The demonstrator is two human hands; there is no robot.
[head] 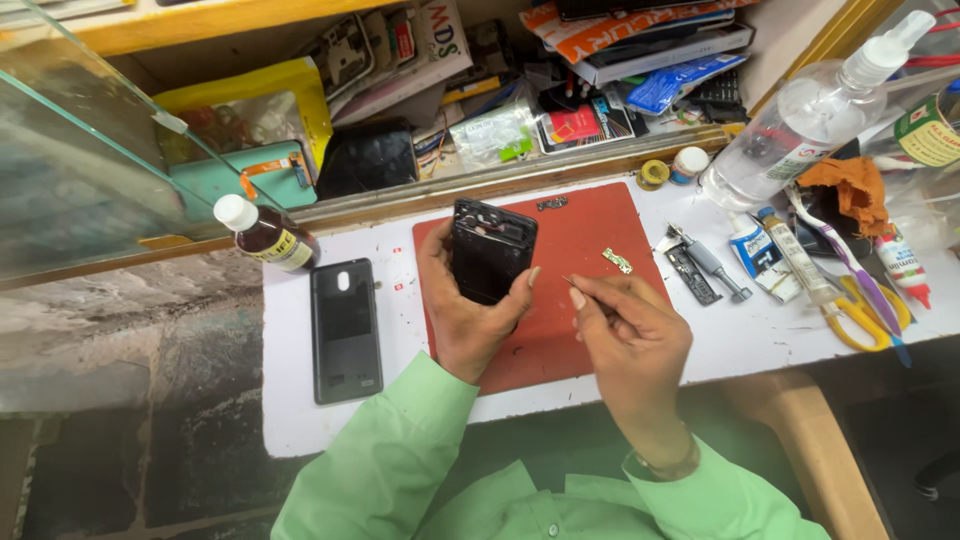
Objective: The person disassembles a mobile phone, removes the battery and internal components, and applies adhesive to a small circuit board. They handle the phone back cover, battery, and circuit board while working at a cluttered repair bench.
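Fingers of the left hand [470, 315] wrap round a black phone body [490, 250], stripped of its back so the inner frame faces the camera; the grip is clenched on its lower half and holds it tilted above the red mat [590, 240]. The right hand [630, 335] is pinched shut on a thin metal tool [572, 283], tweezers or a pick, too fine to tell which, its tip just beside the phone's right edge.

Judging by this, the work is mid-disassembly or refitting of small parts inside the shell, and whatever follows would call for a steady tip and a firm hold on the frame.

The mat is flat, matte and rubbery-looking, lying on a white worktop [300, 400]. A small greenish circuit piece [617, 261] lies on it near the right hand. The glossy black back cover [346, 330] lies flat left of the mat, and a brown glass bottle [268, 236] with a white cap is beyond it. To the right are a clear plastic spray bottle [800, 125], glue tubes [795, 255] and yellow-handled scissors [860, 315].
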